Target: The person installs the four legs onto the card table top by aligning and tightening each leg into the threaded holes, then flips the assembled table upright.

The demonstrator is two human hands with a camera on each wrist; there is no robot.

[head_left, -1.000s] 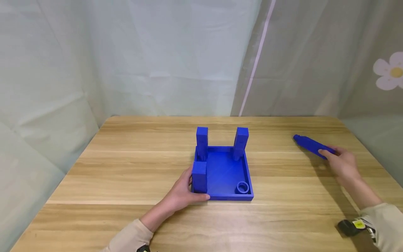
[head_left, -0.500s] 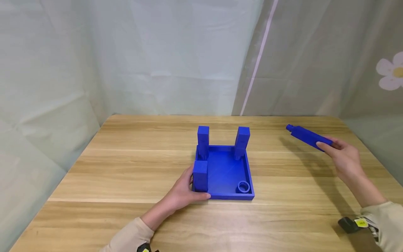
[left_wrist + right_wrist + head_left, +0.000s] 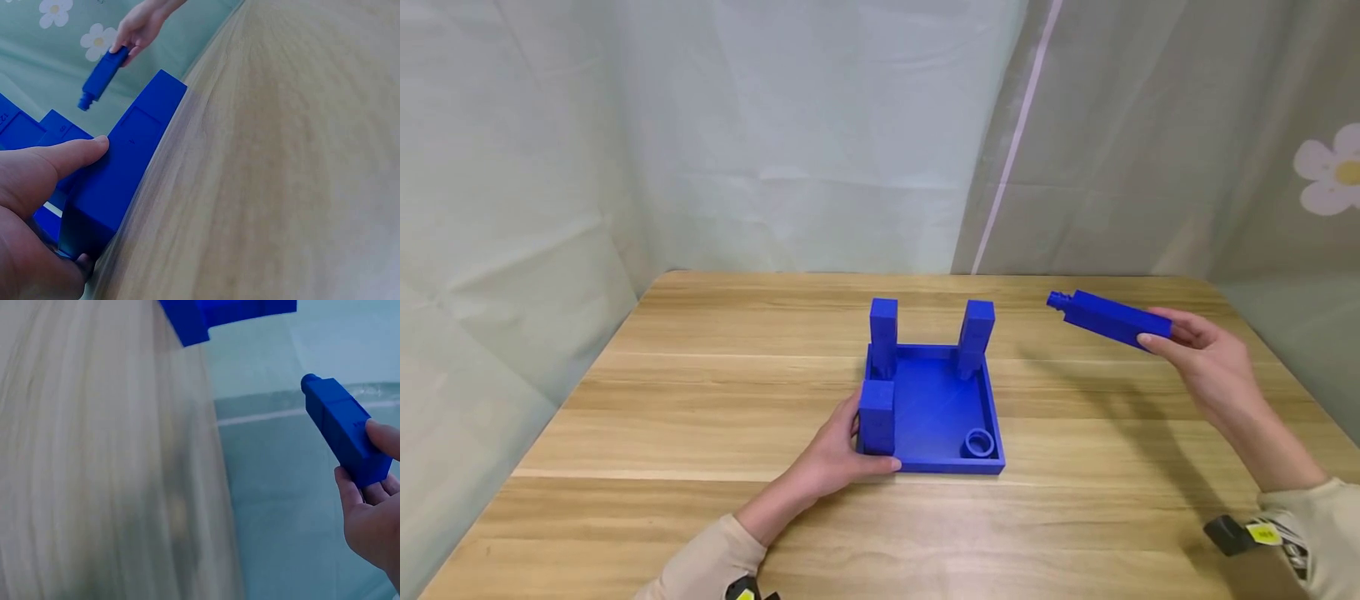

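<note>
Right hand (image 3: 1198, 354): fingers clamped on the rear end of the blue peg (image 3: 1108, 317), held above the table (image 3: 700, 400).
Peg axis: near-horizontal, round stub toward the blue tray (image 3: 936, 412).
Tray: left of the peg, nearer the left hand (image 3: 835, 454), which grips its near-left corner.

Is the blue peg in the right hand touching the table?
Apart. The head view shows the blue peg held by the right hand above the table.

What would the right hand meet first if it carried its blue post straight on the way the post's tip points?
Probably nothing: the right hand holds the blue post above the table, tip aimed left, seemingly passing behind the tray's back-right post; depth is unclear.
</note>
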